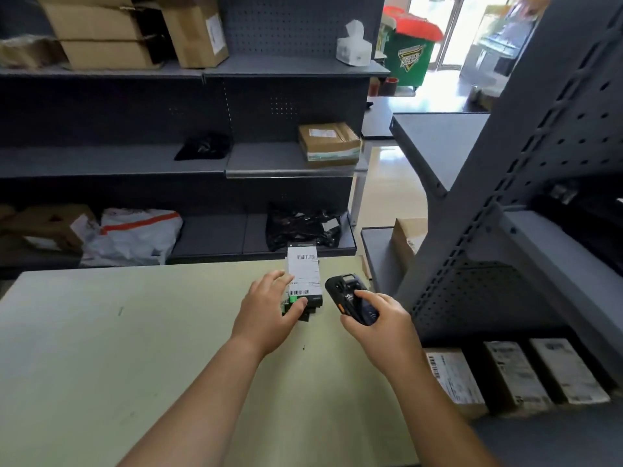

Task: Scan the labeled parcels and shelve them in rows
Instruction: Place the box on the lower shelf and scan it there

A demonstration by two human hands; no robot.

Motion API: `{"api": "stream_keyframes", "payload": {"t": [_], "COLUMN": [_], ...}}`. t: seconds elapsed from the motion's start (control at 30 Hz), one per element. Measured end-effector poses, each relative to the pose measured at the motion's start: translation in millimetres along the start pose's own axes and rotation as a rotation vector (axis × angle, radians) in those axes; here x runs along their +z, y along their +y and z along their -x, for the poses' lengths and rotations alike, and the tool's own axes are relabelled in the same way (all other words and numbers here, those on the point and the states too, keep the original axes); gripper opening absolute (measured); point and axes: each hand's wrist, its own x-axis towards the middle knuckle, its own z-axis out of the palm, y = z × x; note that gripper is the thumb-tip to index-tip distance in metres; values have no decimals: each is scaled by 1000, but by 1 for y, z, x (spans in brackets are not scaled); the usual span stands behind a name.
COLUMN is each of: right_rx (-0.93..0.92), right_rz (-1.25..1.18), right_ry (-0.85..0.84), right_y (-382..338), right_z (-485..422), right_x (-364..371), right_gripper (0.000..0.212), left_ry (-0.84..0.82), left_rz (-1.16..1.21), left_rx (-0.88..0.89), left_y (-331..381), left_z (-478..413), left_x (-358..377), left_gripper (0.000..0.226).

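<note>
**Slim labelled parcel gripped beside the scanner**

Dark grey shelving [286,163] holding cardboard boxes [328,143] stands behind a pale green table [101,332]. Near the table's far right edge lies the parcel [305,274], a slim black box with a white barcode label and a green patch at its near end. The left hand [269,311] grips it, fingers along its left side and thumb on the near end. Just beside it, the right hand [381,328] curls round a black scanner [347,291].

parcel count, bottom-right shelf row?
3, side by side, labels up: left parcel nearest the table, middle parcel, right parcel. More may be hidden behind the shelving upright or past the frame edge.
</note>
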Motion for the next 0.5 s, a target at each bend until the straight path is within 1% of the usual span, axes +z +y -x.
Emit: {"api": "stream_keyframes", "payload": {"t": [0.13, 0.27, 0.37, 0.5], "right_rx": [57, 107, 127, 137], "right_rz": [14, 20, 17, 34], "right_ry": [0, 2, 2, 19], "right_y": [17, 32, 37, 40], "right_z": [-33, -57, -68, -75], "right_x": [16, 30, 35, 36], "right_gripper": [51, 52, 52, 51], "left_ry": [-68, -123, -177, -249], "left_rz": [-35, -140, -206, -217], "left_rx": [-55, -99, -151, -231], "left_y": [-12, -17, -15, -12], "left_z": [-46, -84, -105, -113], "left_x": [40, 79, 103, 122], "left_gripper": [62, 68, 72, 72]}}
